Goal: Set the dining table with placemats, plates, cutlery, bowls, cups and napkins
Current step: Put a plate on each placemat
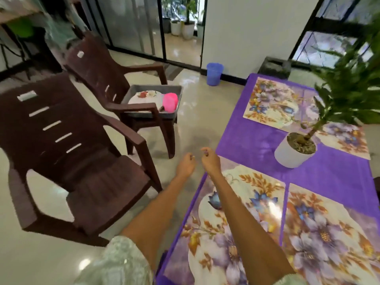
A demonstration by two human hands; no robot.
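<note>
Several floral placemats lie on the purple table (250, 140): one near me on the left (232, 212), one near right (329, 233), one at the far end (279, 101) and one behind the plant (347, 138). On the farther brown chair stands a grey tub (176, 93) holding a flowered plate (147, 96) and a pink cup (170, 101). My left hand (186, 164) and my right hand (209, 159) are stretched out side by side beyond the table's left corner, fingers loosely curled, holding nothing.
A potted plant in a white pot (294, 153) stands mid-table. A nearer brown chair (67, 157) sits left of me. A blue bin (214, 74) stands by the white wall. Open floor lies between the chairs and the table.
</note>
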